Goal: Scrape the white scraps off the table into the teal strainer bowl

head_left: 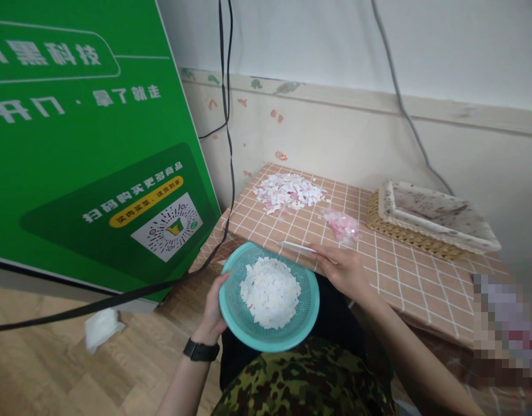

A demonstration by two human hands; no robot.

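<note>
My left hand (214,309) grips the left rim of a round turquoise plastic colander (307,315), held over my lap. Inside it lies a heap of small white paper scraps (270,293). In my right hand (342,270), just beyond the colander's right rim, is a thin flat white piece (297,247), seen nearly edge-on at the table's front edge. Its exact kind cannot be made out. On the checked tablecloth ahead is a pile of white and pinkish scraps (288,192). Closer to my right hand sits a small pile of shiny pink bits (342,224).
A wicker basket with a cloth lining (416,234) stands on the table's right. A green panel (75,156) rises at the left, with a black cable (231,156) hanging before it. A crumpled white bag (102,329) lies on the wooden floor. A blurred-out item (509,320) is at the far right.
</note>
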